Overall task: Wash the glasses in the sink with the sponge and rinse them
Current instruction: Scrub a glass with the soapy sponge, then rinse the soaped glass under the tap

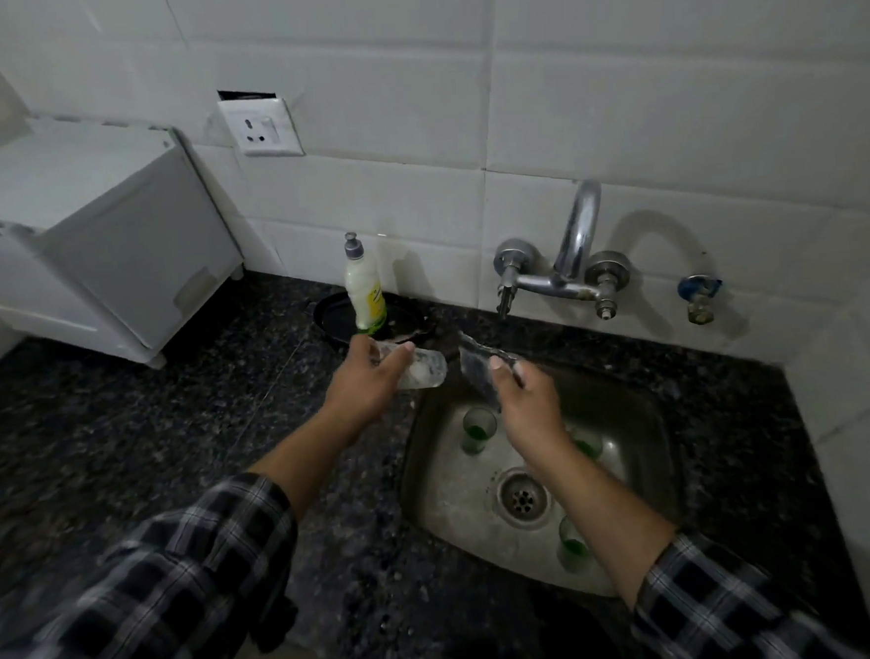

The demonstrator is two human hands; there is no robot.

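Note:
My left hand [362,380] grips a clear glass [423,368] lying on its side, soapy inside, above the counter just left of the sink [650,417]. My right hand [523,405] holds a dark flat sponge [479,364] beside the mouth of that glass, over the sink's back left corner. Three small glasses with green bottoms stand in the basin: one at the back left [477,429], one partly hidden behind my right forearm [588,447], one at the front right [571,543].
A chrome wall tap [567,268] hangs over the sink's back edge; I see no water running. A dish-soap bottle [364,288] stands on a black dish [334,318] on the dark granite counter. A white appliance [93,250] sits at the left.

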